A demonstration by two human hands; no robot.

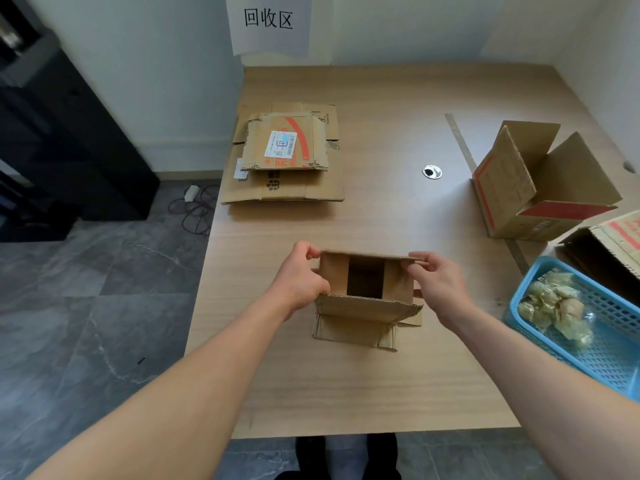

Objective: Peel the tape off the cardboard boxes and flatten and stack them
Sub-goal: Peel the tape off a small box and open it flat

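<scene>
A small brown cardboard box (367, 306) stands open in the middle of the wooden table (381, 386), its flaps spread and its dark inside showing. My left hand (300, 277) grips the box's left side and far top edge. My right hand (437, 284) pinches the far top edge at the right corner. A stack of flattened boxes (284, 161) lies at the table's far left, the top one bearing a white label and red print.
An open box with red print (533, 188) stands at the right. Another box (609, 247) sits at the right edge behind a blue plastic basket (602, 348) holding crumpled tape. A cable grommet (432, 171) is set in the table. A paper sign (268, 22) hangs on the wall.
</scene>
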